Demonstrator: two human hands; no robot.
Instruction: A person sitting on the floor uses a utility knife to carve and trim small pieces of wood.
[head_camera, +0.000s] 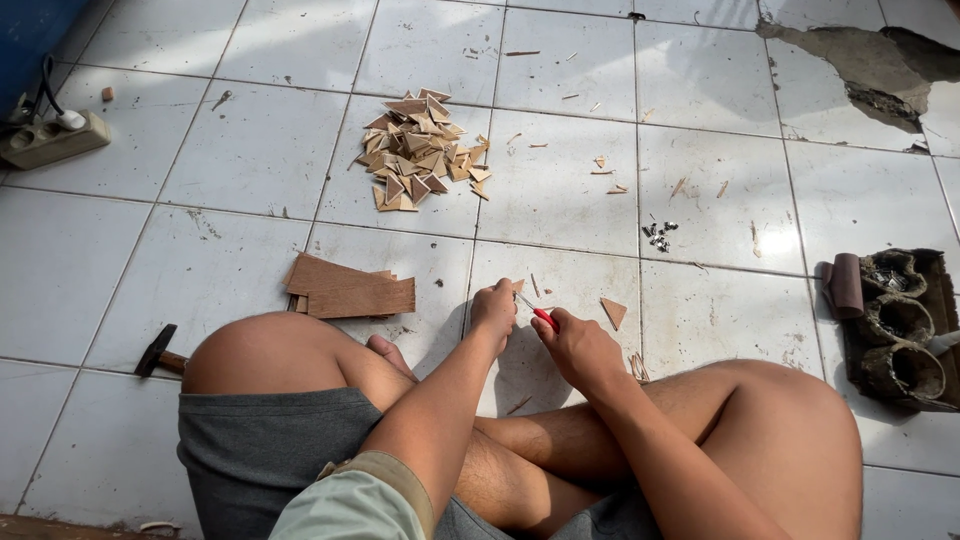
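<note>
Two hands meet low over the white tiled floor (560, 190), between the person's crossed bare legs. The left hand (494, 308) is curled shut around a small wooden piece (518, 286) that barely shows beside its knuckles, and the right hand (578, 345) is closed on a red-handled cutter (541, 315) whose tip points at that piece. Just right of the hands lies a wooden triangle (613, 312). A stack of thin brown boards (352, 290) lies to the left, a hammer (157, 352) farther left, and a pile of wooden triangles (424, 150) well ahead.
</note>
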